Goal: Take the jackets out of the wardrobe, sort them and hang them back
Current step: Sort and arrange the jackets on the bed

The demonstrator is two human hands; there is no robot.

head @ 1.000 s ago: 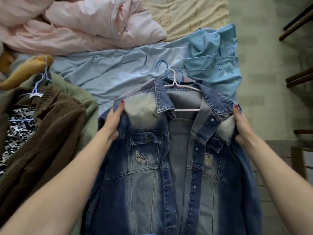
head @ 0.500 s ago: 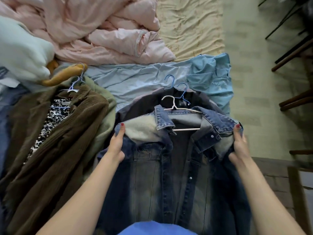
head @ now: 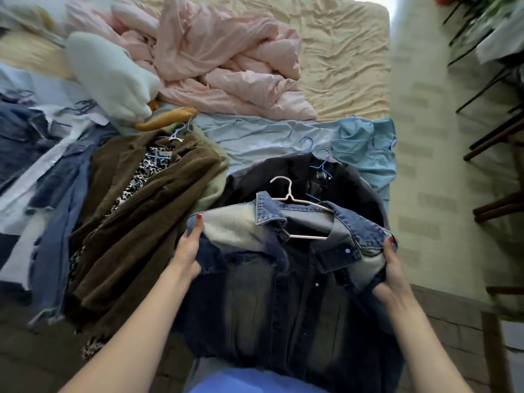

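Across the bed [head: 340, 66], garments are lying in sorted heaps: a pink duvet [head: 226, 61] is bunching at the far side, a blue sheet [head: 255, 134] is spreading nearer, and a brown jacket [head: 136, 211] on its hanger is resting at the left, over a leopard-print lining. Just right of it a dark jacket [head: 297, 171] is lying flat on a blue hanger [head: 321, 163]. Directly over that dark jacket, the denim jacket [head: 269, 293] is hanging between the two hands, front facing the wearer, its long axis running from collar, away from the person, down toward the body. Its white hanger [head: 295, 211] is sitting inside the collar, hook pointing away. The left hand [head: 190, 251] is gripping the left shoulder, fingers curled over the cloth; the right hand [head: 392, 268] is pinching the right shoulder likewise. Both hands are standing well apart, level with each other, neither nearer the pile. Judgement: the piece is being laid onto the dark jacket, so the coming move is calling for lowering both shoulders evenly, collar toward the blue hanger, keeping the white hook clear of it.
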